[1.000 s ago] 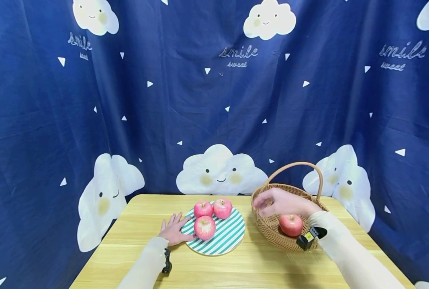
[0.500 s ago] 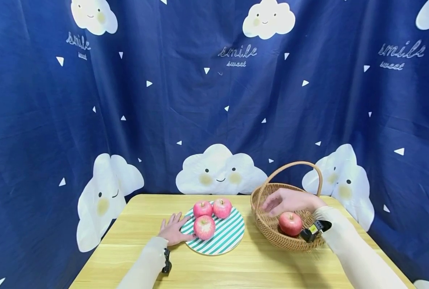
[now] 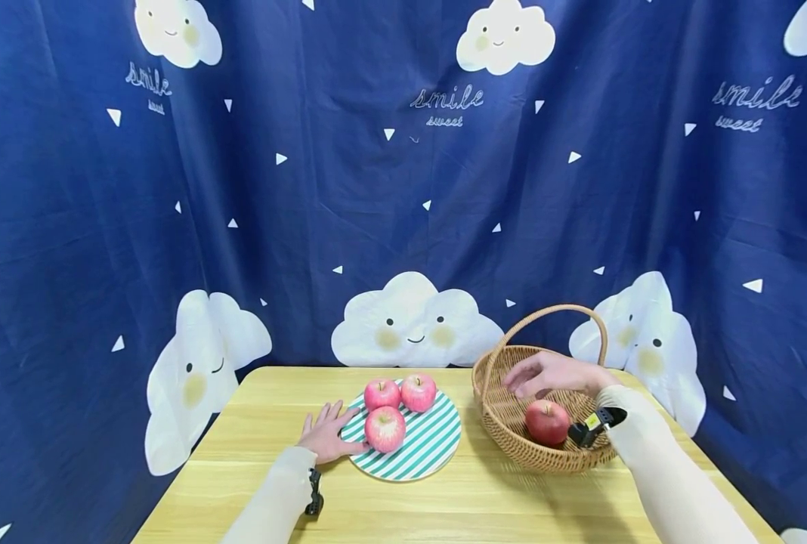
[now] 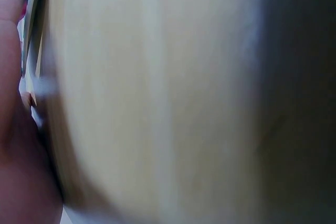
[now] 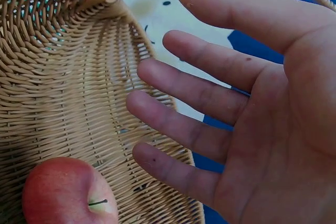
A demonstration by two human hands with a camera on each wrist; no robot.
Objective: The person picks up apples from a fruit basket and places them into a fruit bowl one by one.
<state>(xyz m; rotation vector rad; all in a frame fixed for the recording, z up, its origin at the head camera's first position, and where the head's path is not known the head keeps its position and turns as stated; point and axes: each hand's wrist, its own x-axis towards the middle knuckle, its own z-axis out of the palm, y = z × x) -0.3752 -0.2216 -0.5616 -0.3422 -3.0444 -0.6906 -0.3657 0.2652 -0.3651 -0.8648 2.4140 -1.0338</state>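
My right hand (image 3: 556,375) is over the wicker basket (image 3: 515,438), its fingers apart and holding nothing, as the right wrist view of the hand (image 5: 262,103) confirms. One red apple (image 3: 548,421) lies inside the basket, below the palm; the same apple (image 5: 60,195) shows at lower left in the right wrist view. At the left edge of a green-and-white striped round plate (image 3: 431,453), my left hand (image 3: 325,438) rests with spread fingers. Its thumb reaches close to the front apple (image 3: 385,429); contact is unclear. Two more apples, a left one (image 3: 381,394) and a right one (image 3: 418,392), sit behind it.
A light wooden table (image 3: 376,514) carries everything. The basket's tall arched handle (image 3: 560,307) rises near my right hand. Behind the table hangs a dark blue curtain (image 3: 376,211) with clouds. Blurred wood-coloured surface (image 4: 157,103) fills most of the left wrist view.
My right hand has drawn back to the right from the basket's left rim, over the basket's inside. The left hand, plate and apples have stayed put.
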